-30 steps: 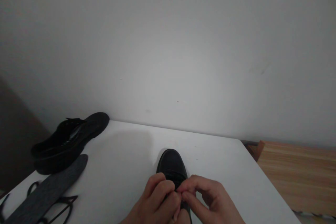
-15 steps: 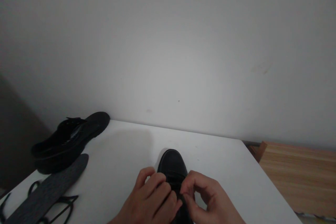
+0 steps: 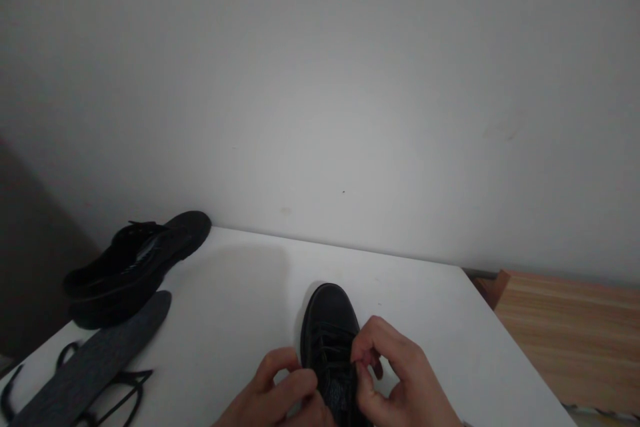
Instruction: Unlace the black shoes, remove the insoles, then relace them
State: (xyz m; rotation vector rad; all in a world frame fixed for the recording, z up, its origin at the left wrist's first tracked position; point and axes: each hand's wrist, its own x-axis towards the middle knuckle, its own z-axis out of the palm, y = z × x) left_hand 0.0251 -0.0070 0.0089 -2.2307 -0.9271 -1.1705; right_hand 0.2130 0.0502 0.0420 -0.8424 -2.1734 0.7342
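Note:
A black lace-up shoe [image 3: 330, 307] lies toe-away on the white table, its heel end cut off by the bottom of the view. Dark shoelaces [image 3: 336, 350] cross its front in rows. At the left edge of the lacing, my left hand [image 3: 287, 390] is closed, its bent fingers against the shoe. My right hand [image 3: 395, 370] pinches thumb and forefinger together at the right eyelet edge, apparently on the lace; the fingertips cover most of what they grip.
On the left of the white table [image 3: 235, 280], a second black shoe [image 3: 120, 273] leans near the wall [image 3: 320, 113]. A grey insole [image 3: 95, 360] lies before it, over a loose black lace [image 3: 133, 380]. Wooden furniture [image 3: 565, 327] stands beyond the right table edge.
My left hand has drawn back down and left off the shoe's middle, uncovering the lace rows and tongue. My right hand has shifted slightly right, still pinching.

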